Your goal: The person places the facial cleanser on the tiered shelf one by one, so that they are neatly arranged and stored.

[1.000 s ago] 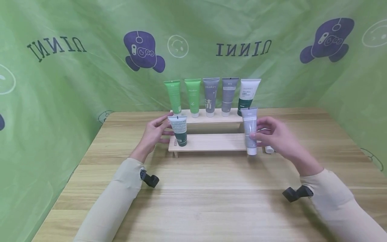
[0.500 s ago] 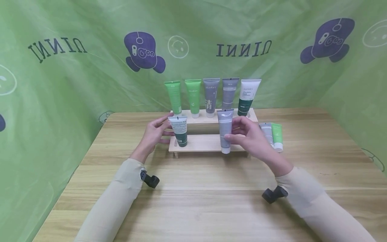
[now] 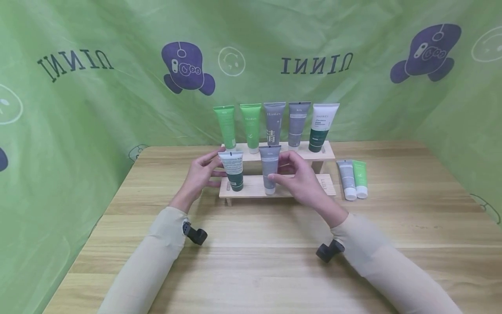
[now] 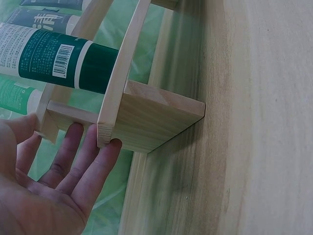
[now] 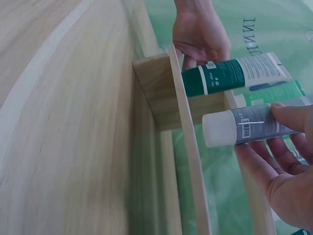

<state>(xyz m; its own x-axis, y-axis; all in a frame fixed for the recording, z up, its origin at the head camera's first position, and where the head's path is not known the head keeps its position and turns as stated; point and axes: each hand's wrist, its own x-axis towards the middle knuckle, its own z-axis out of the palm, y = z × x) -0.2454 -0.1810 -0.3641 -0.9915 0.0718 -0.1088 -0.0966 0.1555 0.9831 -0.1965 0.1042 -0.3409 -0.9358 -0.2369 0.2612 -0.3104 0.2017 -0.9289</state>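
Note:
My right hand [image 3: 302, 181] pinches a grey squeeze tube [image 3: 269, 168] between thumb and fingers, white cap down. In the right wrist view its cap [image 5: 219, 129] hangs slightly off the lower step of the two-step wooden rack [image 3: 325, 183]. On that step's left end stands a white and dark-green tube [image 3: 234, 172], upright on its cap. My left hand [image 3: 198, 176] is at the rack's left end; in the left wrist view its fairly straight fingers [image 4: 88, 171] touch the board ends, thumb by the upper step.
Along the upper step stand light-green tubes [image 3: 251, 126], grey tubes [image 3: 298, 122] and a white and dark-green tube [image 3: 322, 126]. Right of the rack a grey tube [image 3: 347, 179] and a green tube [image 3: 360, 179] lie on the wooden table [image 3: 251, 261]. A green curtain [image 3: 251, 26] hangs behind.
My right hand has carried the grey tube leftward along the lower step, towards the white and dark-green tube. The two lying tubes have come into full view. My left hand stays put.

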